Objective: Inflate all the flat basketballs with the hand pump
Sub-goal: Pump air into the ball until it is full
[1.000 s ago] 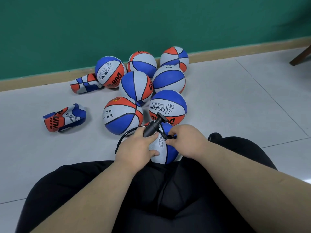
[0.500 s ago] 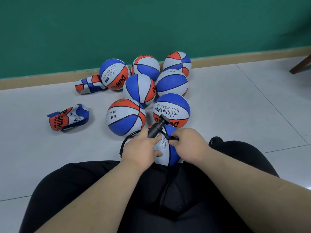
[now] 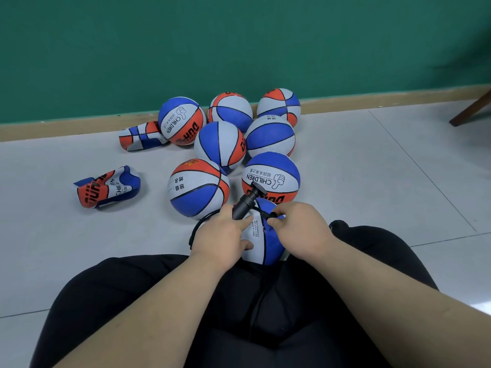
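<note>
A blue and white basketball (image 3: 261, 240) sits between my knees on the floor. My left hand (image 3: 221, 239) grips the black hand pump (image 3: 245, 204) against the ball, thumb resting on the white panel. My right hand (image 3: 300, 229) pinches the black hose nozzle (image 3: 273, 215) at the top of the ball, near its valve. The pump's hose (image 3: 198, 224) loops out to the left of my left hand. Two flat, crumpled basketballs lie on the floor: one at the left (image 3: 107, 191), one near the wall (image 3: 140, 136).
Several inflated red, white and blue basketballs (image 3: 199, 187) cluster on the grey tile floor in front of me, up to the green wall's wooden skirting (image 3: 66, 128). A dark furniture leg (image 3: 470, 110) shows at the right edge. My black-trousered legs fill the foreground.
The view has shifted slightly, so the balls sit lower in the frame. Both hands keep their hold on pump and nozzle at the ball.
</note>
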